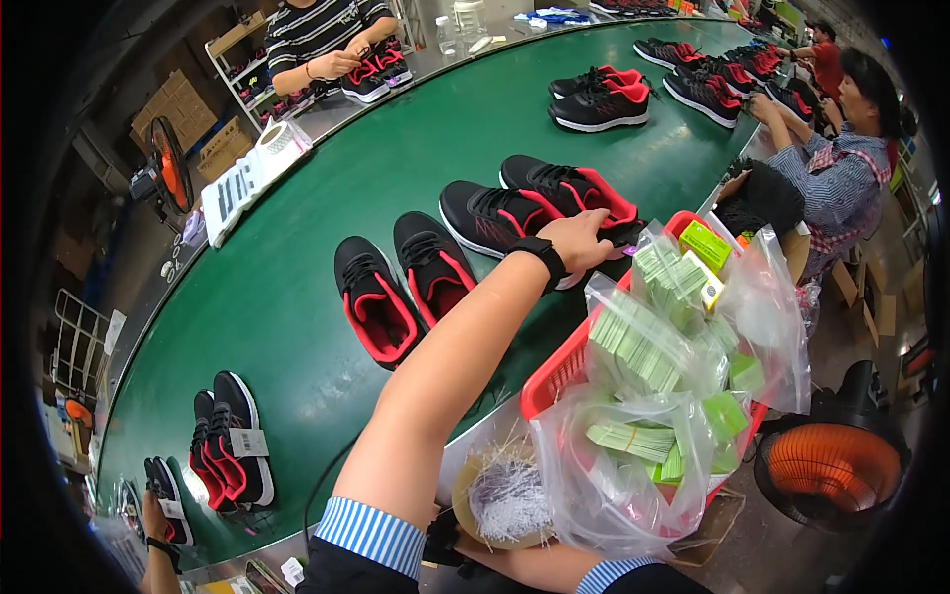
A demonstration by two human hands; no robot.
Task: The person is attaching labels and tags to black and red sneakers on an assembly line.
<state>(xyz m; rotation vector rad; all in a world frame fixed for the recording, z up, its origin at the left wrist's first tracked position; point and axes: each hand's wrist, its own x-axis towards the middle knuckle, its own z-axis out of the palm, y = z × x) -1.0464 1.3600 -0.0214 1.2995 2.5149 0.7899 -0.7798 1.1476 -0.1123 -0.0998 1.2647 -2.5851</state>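
Over the green desk [267, 307], touching the heel end of a pair of black-and-red running shoes [485, 220] with the left hand [577, 243]; with fingers bent at the collars, cannot tell for certain whether grasping or merely resting. Hidden behind the left forearm, the right hand, so no telling its state. Judged as the step of taking hold of this pair; called for next, a sure grip on both heels. Just right, the red basket [537, 391] and loose plastic bags [618, 510], easily snagged; close on the left, a second pair [374, 292]; beyond, open room toward the far edge.
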